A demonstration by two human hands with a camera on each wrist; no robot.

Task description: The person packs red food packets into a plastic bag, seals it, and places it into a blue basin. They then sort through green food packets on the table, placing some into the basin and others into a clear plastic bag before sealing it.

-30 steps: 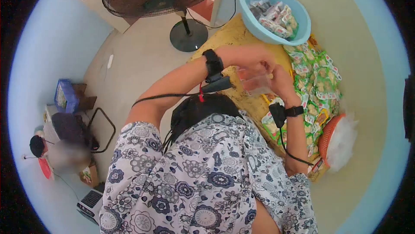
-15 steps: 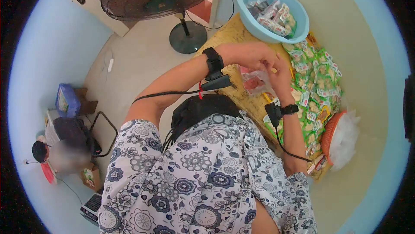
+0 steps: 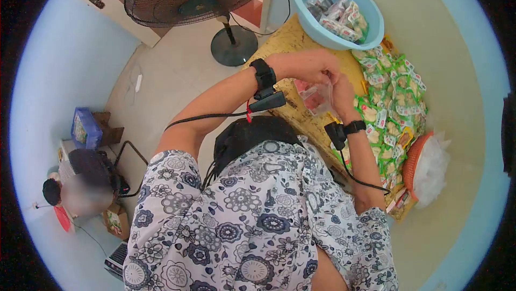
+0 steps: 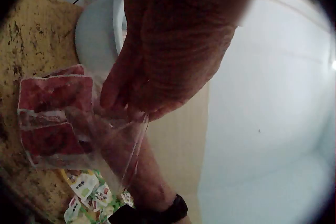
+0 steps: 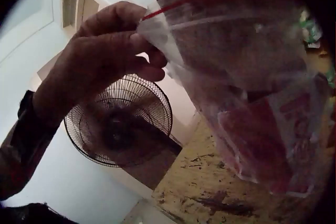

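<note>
A clear plastic bag [image 3: 317,99] with red flat packets inside hangs between both hands over the yellow, worn tabletop [image 3: 279,43]. My left hand [image 3: 312,68] pinches its top edge; the right wrist view shows those left fingers [image 5: 113,43] at a corner beside a red strip on the bag [image 5: 262,77]. The right hand [image 3: 343,97] grips the other side of the top, close to the left fingertips; in the left wrist view it is partly behind the bag [image 4: 58,113]. The right fingertips are largely hidden.
A blue basin [image 3: 322,33] of packets stands at the table's far end. Green packets [image 3: 395,97] lie heaped along the right, with an orange basket [image 3: 416,164] of clear plastic nearby. A standing fan [image 3: 231,43] is at upper left; a person [image 3: 86,178] is at far left.
The right forearm has shifted slightly left, and the bag has turned and narrowed between the hands. Both hands keep hold near its top.
</note>
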